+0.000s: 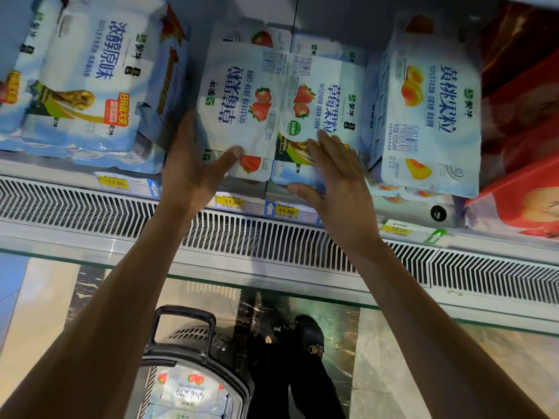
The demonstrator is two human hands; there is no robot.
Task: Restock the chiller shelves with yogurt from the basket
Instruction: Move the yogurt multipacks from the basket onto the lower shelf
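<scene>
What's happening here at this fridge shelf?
A person is stocking yogurt on a chiller shelf. The left hand grips the left edge of a strawberry yogurt pack, while the right hand lies flat on the strawberry pack beside it. Peach packs stand to the right. On the floor below, a black basket holds more yogurt.

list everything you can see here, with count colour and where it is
plain yogurt packs: stack, count unclear, blue-white, shelf far left
strawberry yogurt packs: two on top side by side, more beneath, white-blue, shelf centre
peach yogurt packs: stack, white-blue, right of strawberry
red boxes: several, far right
price tags: four, yellow, shelf edge
basket: one, black, on floor, yogurt inside
shoes: two, black, floor
left hand: on left strawberry pack
right hand: on right strawberry pack
</scene>
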